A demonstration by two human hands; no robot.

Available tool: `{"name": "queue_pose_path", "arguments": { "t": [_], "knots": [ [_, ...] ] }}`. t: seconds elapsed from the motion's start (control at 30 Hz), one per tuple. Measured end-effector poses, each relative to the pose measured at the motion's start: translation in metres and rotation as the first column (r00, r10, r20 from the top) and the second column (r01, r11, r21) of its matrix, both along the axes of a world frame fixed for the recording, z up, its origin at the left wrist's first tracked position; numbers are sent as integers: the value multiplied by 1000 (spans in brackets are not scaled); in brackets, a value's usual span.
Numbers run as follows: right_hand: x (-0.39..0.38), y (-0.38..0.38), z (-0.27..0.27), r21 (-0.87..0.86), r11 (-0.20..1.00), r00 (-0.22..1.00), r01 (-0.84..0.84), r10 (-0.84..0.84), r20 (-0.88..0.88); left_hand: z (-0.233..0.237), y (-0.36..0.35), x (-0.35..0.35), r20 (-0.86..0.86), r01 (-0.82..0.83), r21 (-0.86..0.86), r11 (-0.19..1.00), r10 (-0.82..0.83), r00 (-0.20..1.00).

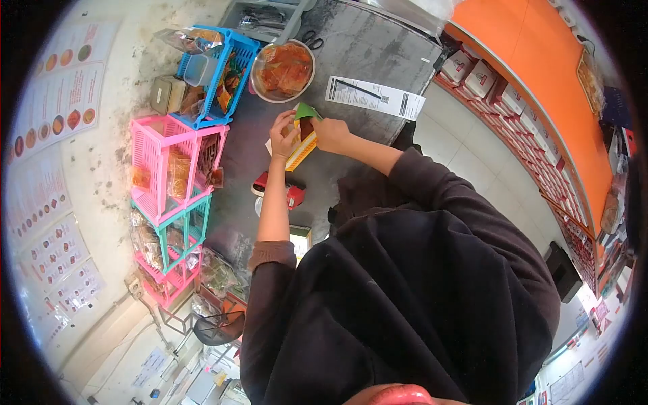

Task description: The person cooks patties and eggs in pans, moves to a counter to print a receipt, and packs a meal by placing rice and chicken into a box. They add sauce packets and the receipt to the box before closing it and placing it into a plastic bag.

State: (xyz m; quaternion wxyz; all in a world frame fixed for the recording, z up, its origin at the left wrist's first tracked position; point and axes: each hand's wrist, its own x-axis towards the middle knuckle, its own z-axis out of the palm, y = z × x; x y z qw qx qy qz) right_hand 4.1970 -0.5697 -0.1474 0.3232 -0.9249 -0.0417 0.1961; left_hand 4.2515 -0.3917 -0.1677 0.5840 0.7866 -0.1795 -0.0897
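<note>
A small yellow-and-white box [303, 151] with a green part [307, 111] at its far end stands on the dark grey table [236, 169]; something brown shows inside it. My left hand [283, 136] grips the box's left side, fingers bent over the edge. On the other side my right hand [333, 137] is closed at the box's upper right corner, its fingertips against the green part. Just beyond the box sits a round bowl [259, 86] of reddish-orange food in plastic. A printed paper slip [375, 98] with a black strip on it lies to the right.
Pink [160, 172], blue [219, 81] and teal [173, 239] baskets with packets line the wall side. Black scissors [312, 40] lie near a grey tub [270, 27]. A red packet [295, 196] rests nearer my body. Orange shelving [533, 54] holds several white-and-red boxes.
</note>
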Motion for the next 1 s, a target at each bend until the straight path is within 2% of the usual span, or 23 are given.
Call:
{"name": "queue_pose_path", "arguments": {
  "t": [0.13,0.2,0.23,0.27,0.3,0.33,0.4,0.43,0.5,0.53,0.6,0.73,0.8,0.87,1.0],
  "knots": [
    [21,15,-15,-45,999,1000,-19,19,-4,-1,3,0,25,-10,95,995,8,1000],
    [32,16,-14,30,993,957,-116,120,-263,-3,1,1,32,-19,58,998,17,999],
    [33,15,-11,26,991,957,-129,131,-260,-2,1,2,36,-31,54,998,29,999],
    [32,12,-9,236,970,935,53,34,-353,-2,1,2,27,-32,58,998,30,999],
    [29,9,-6,410,878,886,248,-34,-463,1,2,1,16,-34,63,997,33,999],
    [23,6,-5,409,882,887,233,-21,-461,1,2,3,18,-50,61,997,49,999],
    [5,3,-2,648,676,861,351,40,-507,5,3,4,65,-24,134,991,16,998],
    [1,3,0,649,679,861,342,49,-506,7,2,2,67,-35,134,990,26,997],
    [-3,2,3,519,826,936,221,-31,-350,8,-1,-2,57,-55,101,993,49,997],
    [-1,4,-3,518,827,937,218,-30,-347,8,-1,-1,60,-57,99,994,51,997],
    [0,10,-11,416,907,976,59,36,-216,7,-1,-3,65,-56,77,995,51,997],
    [0,13,-11,422,905,955,-49,166,-246,7,3,-3,55,5,134,991,-13,998],
    [3,13,-12,349,932,944,-95,196,-267,6,2,-5,78,-6,133,991,-4,997],
    [5,10,-13,356,928,939,-113,216,-267,4,2,-7,35,-7,133,991,2,999],
    [3,3,-9,415,906,915,-87,237,-326,7,-6,-10,125,-44,108,993,30,992]
  ]
}}
